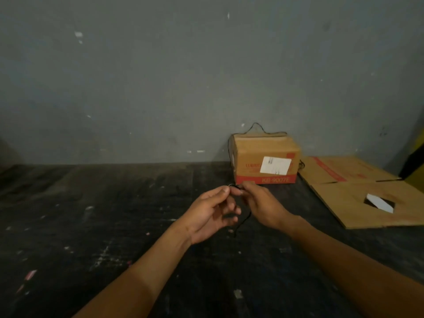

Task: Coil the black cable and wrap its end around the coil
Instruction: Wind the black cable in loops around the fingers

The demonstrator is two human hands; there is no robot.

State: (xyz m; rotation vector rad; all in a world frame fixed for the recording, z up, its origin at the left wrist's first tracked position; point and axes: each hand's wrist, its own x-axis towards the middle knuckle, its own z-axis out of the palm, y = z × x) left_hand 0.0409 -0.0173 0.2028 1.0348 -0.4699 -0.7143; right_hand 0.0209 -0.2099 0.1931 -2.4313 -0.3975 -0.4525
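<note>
I pinch the black cable (243, 222) between both hands above the dark table (91, 214). My left hand (210, 214) grasps it at the fingertips, palm turned up; my right hand (263, 203) grips it from the 3 o'clock side, the two touching at a small loop. The rest of the cable hangs down between my wrists (thin, hard to follow). At 12 o'clock stands a cardboard box (266, 158), with flattened cardboard (358, 191) at 2 o'clock.
</note>
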